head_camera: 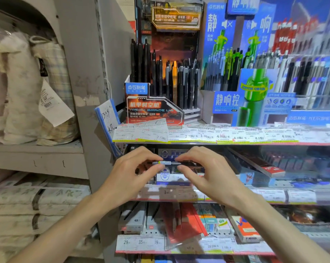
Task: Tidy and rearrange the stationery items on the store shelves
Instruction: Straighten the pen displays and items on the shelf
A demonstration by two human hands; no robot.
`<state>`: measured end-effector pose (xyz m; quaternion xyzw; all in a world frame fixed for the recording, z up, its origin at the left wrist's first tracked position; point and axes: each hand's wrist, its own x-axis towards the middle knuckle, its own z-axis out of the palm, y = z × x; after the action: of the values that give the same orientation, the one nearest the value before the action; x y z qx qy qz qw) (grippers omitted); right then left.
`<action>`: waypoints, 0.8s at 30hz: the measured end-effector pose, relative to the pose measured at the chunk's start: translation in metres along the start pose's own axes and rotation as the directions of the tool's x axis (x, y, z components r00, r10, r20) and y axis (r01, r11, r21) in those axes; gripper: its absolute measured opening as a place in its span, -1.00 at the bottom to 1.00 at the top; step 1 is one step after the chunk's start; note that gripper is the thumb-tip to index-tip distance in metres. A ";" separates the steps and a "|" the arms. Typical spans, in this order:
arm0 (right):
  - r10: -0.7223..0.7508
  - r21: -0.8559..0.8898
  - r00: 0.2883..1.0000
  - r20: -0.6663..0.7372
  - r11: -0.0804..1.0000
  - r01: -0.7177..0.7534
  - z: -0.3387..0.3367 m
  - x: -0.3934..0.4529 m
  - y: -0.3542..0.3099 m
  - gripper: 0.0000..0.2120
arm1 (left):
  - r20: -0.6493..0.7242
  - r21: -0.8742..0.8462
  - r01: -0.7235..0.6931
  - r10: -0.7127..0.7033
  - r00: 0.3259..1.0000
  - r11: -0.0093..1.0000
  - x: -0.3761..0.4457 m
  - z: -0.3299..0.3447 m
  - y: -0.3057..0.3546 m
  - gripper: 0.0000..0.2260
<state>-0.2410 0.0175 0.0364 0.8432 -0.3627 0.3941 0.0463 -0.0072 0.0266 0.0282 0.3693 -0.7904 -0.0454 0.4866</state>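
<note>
The left hand (pixel 131 170) pinches one end and the right hand (pixel 204 170) the other end of a pen (pixel 167 162), held level, its long axis running left-right between them, before the second shelf (pixel 274 195), equally near both.

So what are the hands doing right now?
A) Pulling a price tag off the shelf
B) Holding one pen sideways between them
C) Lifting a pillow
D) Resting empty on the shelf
B: the left hand and right hand each pinch an end of a pen held level.
</note>
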 end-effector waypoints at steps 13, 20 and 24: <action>-0.033 -0.116 0.994 -0.102 0.993 0.021 -0.049 0.048 -0.004 -0.86 | -0.037 0.186 -0.161 0.170 0.985 0.969 0.074 -0.021 0.024 -0.84; 0.228 0.105 0.916 -0.330 0.973 -0.204 -0.079 0.098 0.006 -0.84 | -0.022 0.546 -0.226 0.284 0.959 0.807 0.123 -0.028 0.016 -0.74; 0.307 0.166 0.861 -0.406 0.951 -0.260 -0.078 0.132 0.015 -0.81 | 0.023 0.601 -0.192 0.223 0.975 0.776 0.138 -0.020 0.012 -0.67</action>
<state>-0.2430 -0.0411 0.1788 0.6749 -0.4425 0.5901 0.0215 -0.0324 -0.0450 0.1454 0.4159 -0.7875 0.2698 0.3660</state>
